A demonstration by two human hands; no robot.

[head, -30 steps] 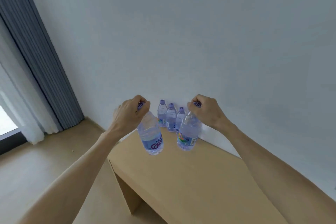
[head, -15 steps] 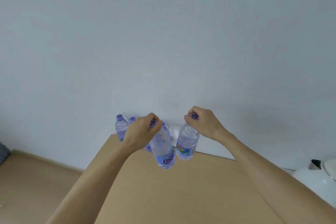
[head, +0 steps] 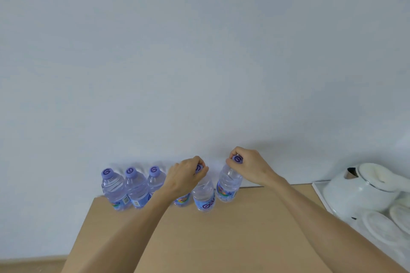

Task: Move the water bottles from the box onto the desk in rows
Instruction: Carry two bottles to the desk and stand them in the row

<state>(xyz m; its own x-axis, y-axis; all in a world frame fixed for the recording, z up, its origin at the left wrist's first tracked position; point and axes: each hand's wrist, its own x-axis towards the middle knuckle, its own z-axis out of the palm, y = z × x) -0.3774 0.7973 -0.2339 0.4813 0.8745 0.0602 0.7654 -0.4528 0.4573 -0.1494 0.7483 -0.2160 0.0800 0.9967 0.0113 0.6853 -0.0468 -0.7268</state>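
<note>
A row of clear water bottles with purple caps stands along the back edge of the wooden desk, against the white wall. Three bottles at the left stand free; a fourth is mostly hidden behind my left wrist. My left hand grips the cap of a bottle whose base is at the desk surface. My right hand grips the cap of the rightmost bottle, which is upright at the row's end. The box is out of view.
A white tray at the desk's right edge holds a white kettle and white cups or lids. The desk's left edge drops to a wooden floor. The wall runs right behind the bottles.
Both hands carried their bottles down and toward the wall to the right end of the row. The camera swung right, so the curtain left the view and the kettle tray came in.
</note>
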